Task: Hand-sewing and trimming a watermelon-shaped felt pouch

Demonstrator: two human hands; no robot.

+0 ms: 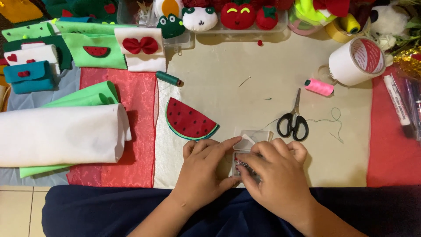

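Note:
My left hand (pixel 204 169) and my right hand (pixel 274 173) meet over a small clear plastic box (pixel 253 137) near the table's front edge. The left fingers steady the box's lid and side. The right fingertips pinch something small and shiny inside the box; I cannot tell what it is. A felt watermelon slice (pixel 189 120), red with black seeds and a green rim, lies just above the left hand. Black-handled scissors (pixel 294 120) rest to the right of the box, with loose thread (pixel 332 119) beside them.
A white felt roll (pixel 61 134) and green felt (pixel 87 96) lie at left on red fabric (pixel 140 131). A green thread spool (pixel 169 79), a pink spool (pixel 319 87), a white tape roll (pixel 357 60) and markers (pixel 397 105) are around. Felt toys fill the trays at the back (pixel 237 17).

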